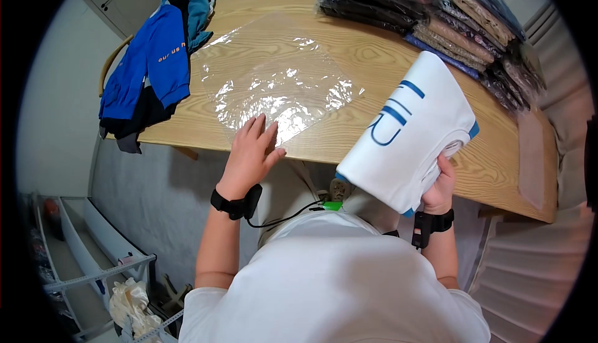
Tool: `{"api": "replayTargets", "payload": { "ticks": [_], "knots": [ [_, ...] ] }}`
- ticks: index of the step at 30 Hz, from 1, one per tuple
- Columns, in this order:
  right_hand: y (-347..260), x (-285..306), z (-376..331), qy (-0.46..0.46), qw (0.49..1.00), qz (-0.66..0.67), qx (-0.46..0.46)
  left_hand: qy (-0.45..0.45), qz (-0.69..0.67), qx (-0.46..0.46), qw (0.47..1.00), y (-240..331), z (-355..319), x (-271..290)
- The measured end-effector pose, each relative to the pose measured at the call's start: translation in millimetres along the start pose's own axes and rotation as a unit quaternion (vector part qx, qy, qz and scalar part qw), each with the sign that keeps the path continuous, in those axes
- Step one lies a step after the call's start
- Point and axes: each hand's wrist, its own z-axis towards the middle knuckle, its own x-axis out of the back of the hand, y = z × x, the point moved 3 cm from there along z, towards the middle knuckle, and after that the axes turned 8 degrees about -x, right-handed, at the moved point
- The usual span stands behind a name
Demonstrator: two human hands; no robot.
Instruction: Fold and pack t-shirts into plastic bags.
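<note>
A clear plastic bag (271, 78) lies flat on the wooden table in front of me. My left hand (254, 147) rests on the bag's near edge, fingers stretched out and apart, holding nothing. To the right, a folded white garment (405, 131) with blue lettering and blue trim is held tilted over the table's front edge. My right hand (441, 184) grips it by its near right side, fingers partly hidden by the fabric. Each wrist wears a black strap with a small device.
Stacks of bagged folded clothes (430, 16) fill the table's far right. Blue and black garments (152, 62) drape over a chair at the left. A flat clear plastic piece (531, 156) lies at the table's right end. A metal rack (99, 274) stands at the lower left.
</note>
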Motion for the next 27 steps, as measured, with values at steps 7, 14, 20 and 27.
{"api": "replayTargets", "payload": {
  "ticks": [7,14,20,27],
  "knots": [
    [42,-7,17,0.023,0.992,0.013,-0.127,0.082,-0.004,-0.07,0.994,11,14,13],
    [83,-20,39,0.081,0.952,-0.071,-0.287,0.142,-0.057,-0.111,0.982,29,23,14],
    [76,-25,61,0.099,0.941,-0.046,-0.319,0.129,-0.064,-0.132,0.981,31,18,10],
    [58,-17,90,0.091,0.983,-0.027,-0.159,0.104,-0.049,-0.163,0.98,43,20,3]
  ]
}}
